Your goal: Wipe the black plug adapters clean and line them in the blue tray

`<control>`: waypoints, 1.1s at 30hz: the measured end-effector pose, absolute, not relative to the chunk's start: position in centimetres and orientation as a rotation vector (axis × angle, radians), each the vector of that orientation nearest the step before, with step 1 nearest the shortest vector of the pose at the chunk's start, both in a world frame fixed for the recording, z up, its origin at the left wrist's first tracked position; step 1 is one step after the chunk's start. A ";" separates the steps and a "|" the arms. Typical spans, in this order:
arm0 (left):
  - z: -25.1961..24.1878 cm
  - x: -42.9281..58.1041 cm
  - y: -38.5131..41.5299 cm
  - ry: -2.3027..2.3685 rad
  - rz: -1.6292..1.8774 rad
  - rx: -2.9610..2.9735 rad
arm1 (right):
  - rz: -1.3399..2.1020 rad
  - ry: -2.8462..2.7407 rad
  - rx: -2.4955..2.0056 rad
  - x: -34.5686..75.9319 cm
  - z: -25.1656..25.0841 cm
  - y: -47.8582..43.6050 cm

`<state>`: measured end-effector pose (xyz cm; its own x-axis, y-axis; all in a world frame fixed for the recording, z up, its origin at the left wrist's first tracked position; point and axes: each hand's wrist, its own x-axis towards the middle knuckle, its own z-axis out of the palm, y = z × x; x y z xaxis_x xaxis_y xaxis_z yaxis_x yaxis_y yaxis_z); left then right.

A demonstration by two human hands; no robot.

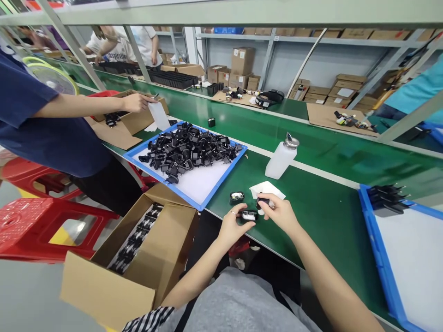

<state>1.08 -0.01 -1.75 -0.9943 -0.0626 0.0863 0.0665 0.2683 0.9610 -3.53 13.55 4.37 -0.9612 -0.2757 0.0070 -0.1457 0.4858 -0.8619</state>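
My left hand (pixel 232 226) is closed on a small black charger plug (pixel 249 215) with a white label, held just above the green table (pixel 321 207). My right hand (pixel 280 213) pinches another small black piece (pixel 260 202) right beside it; what it is I cannot make out. A second black plug (pixel 236 197) lies on the table just beyond my left hand. A white cloth (pixel 266 188) lies behind my hands. A white squeeze bottle (pixel 282 157) with a metal cap stands further back.
A blue tray (pixel 194 196) with a heap of black plugs (pixel 188 148) sits to the left. Another blue tray (pixel 380 249) with several plugs is at right. An open cardboard box (pixel 138 258) stands below the table. A co-worker's hand (pixel 136 102) reaches into a box at left. Red stools (pixel 31 221) stand beside.
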 end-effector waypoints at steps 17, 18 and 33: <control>-0.8 1.2 0.5 -2.613 -1.664 -0.108 | -1.502 2.713 -0.084 -2.6 3.8 14.4; -0.8 1.2 0.7 -2.620 -1.681 -0.104 | -1.510 2.697 -0.055 -2.4 3.6 14.5; -1.3 0.7 2.4 -2.489 -1.998 -0.157 | -1.136 2.913 -0.057 -1.1 3.4 14.4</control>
<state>0.74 2.44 -1.34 -0.9937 0.1104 0.0195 0.0429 0.2138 0.9759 -1.08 14.38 3.44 -0.9992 -0.0393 0.0000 -0.0289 0.7355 -0.6770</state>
